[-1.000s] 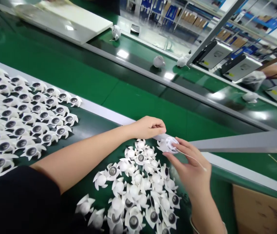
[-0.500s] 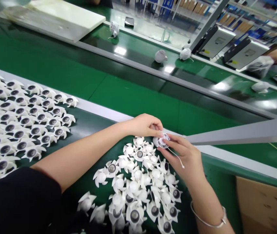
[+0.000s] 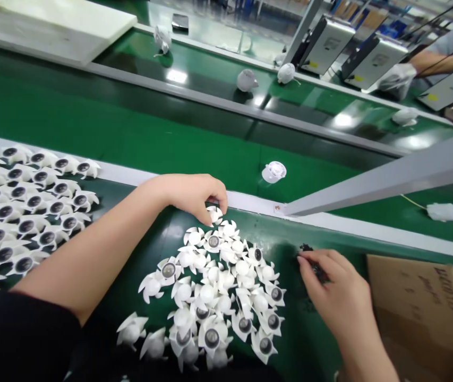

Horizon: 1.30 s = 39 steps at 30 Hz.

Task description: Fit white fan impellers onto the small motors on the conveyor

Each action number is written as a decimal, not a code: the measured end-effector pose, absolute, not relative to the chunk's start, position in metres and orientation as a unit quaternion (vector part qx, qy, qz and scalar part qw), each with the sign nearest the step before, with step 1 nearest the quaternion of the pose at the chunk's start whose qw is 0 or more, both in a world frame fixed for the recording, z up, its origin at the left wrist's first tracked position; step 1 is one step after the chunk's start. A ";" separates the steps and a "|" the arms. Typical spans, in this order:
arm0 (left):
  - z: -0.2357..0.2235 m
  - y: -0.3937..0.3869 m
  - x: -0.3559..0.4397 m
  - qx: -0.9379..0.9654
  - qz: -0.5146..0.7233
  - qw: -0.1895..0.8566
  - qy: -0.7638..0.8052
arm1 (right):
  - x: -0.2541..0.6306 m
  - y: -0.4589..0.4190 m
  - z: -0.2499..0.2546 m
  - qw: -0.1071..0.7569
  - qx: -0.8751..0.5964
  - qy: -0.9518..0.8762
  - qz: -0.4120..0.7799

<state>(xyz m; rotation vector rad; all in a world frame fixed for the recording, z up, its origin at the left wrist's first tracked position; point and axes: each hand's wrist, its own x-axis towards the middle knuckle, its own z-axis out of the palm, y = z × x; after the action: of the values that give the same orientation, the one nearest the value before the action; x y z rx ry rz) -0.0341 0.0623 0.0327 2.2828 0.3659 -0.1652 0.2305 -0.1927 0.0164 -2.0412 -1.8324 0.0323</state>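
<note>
My left hand (image 3: 194, 193) is closed around a white fan impeller (image 3: 215, 214) at the far edge of a loose pile of impellers (image 3: 214, 276). Some in the pile lie with their dark round hubs up, others with smooth white domes up. To the right of the pile, my right hand (image 3: 335, 289) has thumb and forefinger pinched together over small black parts (image 3: 306, 248) on the green table; what sits between the fingertips is too small to tell. Beyond the table's pale edge, a white round housing (image 3: 274, 172) rests on the green belt.
Rows of impellers (image 3: 19, 207) fill the table's left side. A cardboard box (image 3: 409, 313) stands at right, and a grey metal post (image 3: 385, 170) slants across. White wrapped parts (image 3: 285, 73) lie on the far line, where a co-worker's gloved hand (image 3: 397, 80) shows by grey boxes (image 3: 325, 45).
The white housing has left both hands and now lies on the belt. My left hand has moved left onto an impeller; my right hand has come down to the black parts. The view has shifted.
</note>
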 end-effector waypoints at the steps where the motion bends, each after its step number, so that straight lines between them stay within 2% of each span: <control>1: 0.032 0.062 -0.033 0.900 -0.055 0.407 0.148 | 0.232 -0.200 0.011 0.192 -0.723 -0.663 0.021; 4: 0.026 0.060 -0.026 0.893 0.009 0.418 0.165 | 0.231 -0.209 -0.001 0.177 -0.710 -0.681 0.021; 9: 0.004 0.042 -0.002 0.878 0.210 0.404 0.147 | 0.221 -0.206 0.001 0.104 -0.661 -0.742 -0.040; 14: -0.009 0.035 0.004 0.864 0.201 0.456 0.071 | 0.219 -0.199 0.003 0.014 -0.642 -0.762 -0.084; 16: -0.009 0.037 0.001 0.855 0.185 0.478 0.082 | 0.218 -0.191 0.004 0.038 -0.656 -0.752 -0.060; 21: -0.011 0.042 -0.004 0.840 0.170 0.507 0.096 | 0.200 -0.140 0.012 0.226 -0.676 -0.683 0.162; 24: -0.012 0.041 -0.003 0.828 0.148 0.526 0.123 | 0.182 -0.106 0.008 0.284 -0.646 -0.676 0.213; 34: -0.012 0.041 -0.001 0.807 0.131 0.559 0.140 | 0.172 -0.082 -0.008 0.231 -0.620 -0.744 0.085; 39: -0.013 0.042 0.000 0.791 0.128 0.579 0.148 | 0.173 -0.082 -0.001 0.211 -0.555 -0.804 0.016</control>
<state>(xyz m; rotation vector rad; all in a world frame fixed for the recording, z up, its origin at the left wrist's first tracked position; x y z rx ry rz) 0.0003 0.0417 -0.0130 1.8501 0.3470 0.2998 0.1728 -0.0816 -0.0011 -1.5426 -2.2346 0.0453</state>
